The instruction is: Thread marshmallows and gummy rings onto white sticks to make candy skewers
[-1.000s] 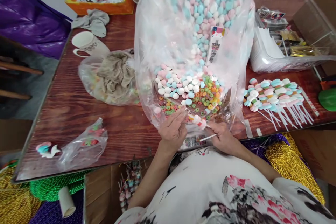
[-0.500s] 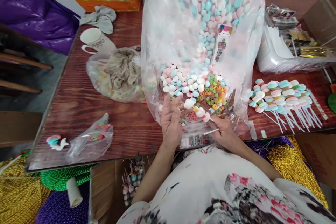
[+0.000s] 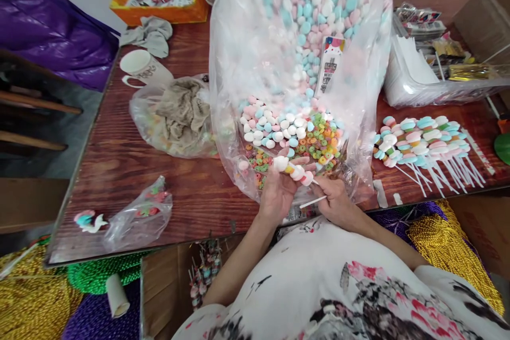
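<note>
You hold 1 candy skewer (image 3: 297,172), seemingly almost loaded, over the near edge of the plastic bag (image 3: 255,37): left hand (image 3: 278,195) curled round its candied end, right hand (image 3: 337,200) pinching its lower end and a spare stick (image 3: 312,202). Finished-looking skewers (image 3: 420,141) lie rightward; loose candies (image 3: 274,130) remain. Gold beads (image 3: 450,255) sit below the reddish table (image 3: 113,170).

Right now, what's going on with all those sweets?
A person has a stick of sweets in the right hand, and another white stick pokes out of that hand. The left hand is at the sweets' other end, some fingers behind them. Loose sweets and little rings lie just beyond, by a big plastic bag. Filled sticks lie bunched on the right.
</note>
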Demonstrator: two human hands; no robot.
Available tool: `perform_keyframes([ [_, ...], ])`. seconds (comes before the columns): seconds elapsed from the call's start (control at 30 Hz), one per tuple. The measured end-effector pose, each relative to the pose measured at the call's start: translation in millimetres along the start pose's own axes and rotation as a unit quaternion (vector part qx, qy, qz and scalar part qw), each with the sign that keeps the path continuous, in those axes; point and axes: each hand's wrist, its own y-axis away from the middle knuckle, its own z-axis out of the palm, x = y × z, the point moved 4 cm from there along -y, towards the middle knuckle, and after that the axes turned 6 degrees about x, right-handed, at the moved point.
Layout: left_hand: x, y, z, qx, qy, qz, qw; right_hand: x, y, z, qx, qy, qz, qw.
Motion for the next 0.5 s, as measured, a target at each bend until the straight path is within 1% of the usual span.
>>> perform_keyframes([
  [0.1, -10, 6, 7.3, -0.047, -0.005, -0.049, 0.998, -1, -3, -5, 0.014, -0.024, 0.01, 1.0],
  [0.17, -19, 9, 12.2, -0.06, -0.019, -0.08, 0.995, -4, -4, -7, 0.023, -0.046, 0.011, 0.999],
  [0.23, -26, 11, 15.7, -0.054, -0.015, -0.09, 0.994, -6, -5, -7, 0.027, -0.071, 0.014, 0.997],
  [0.3, -28, 11, 17.4, -0.036, -0.001, -0.085, 0.996, -8, -5, -7, 0.023, -0.08, 0.017, 0.996],
  [0.4, -26, 10, 18.1, -0.01, 0.005, -0.086, 0.996, -9, -3, -7, 0.02, -0.073, 0.015, 0.997],
  [0.5, -20, 10, 18.5, -0.004, 0.005, -0.085, 0.996, -9, -1, -6, 0.03, -0.08, 0.006, 0.996],
])
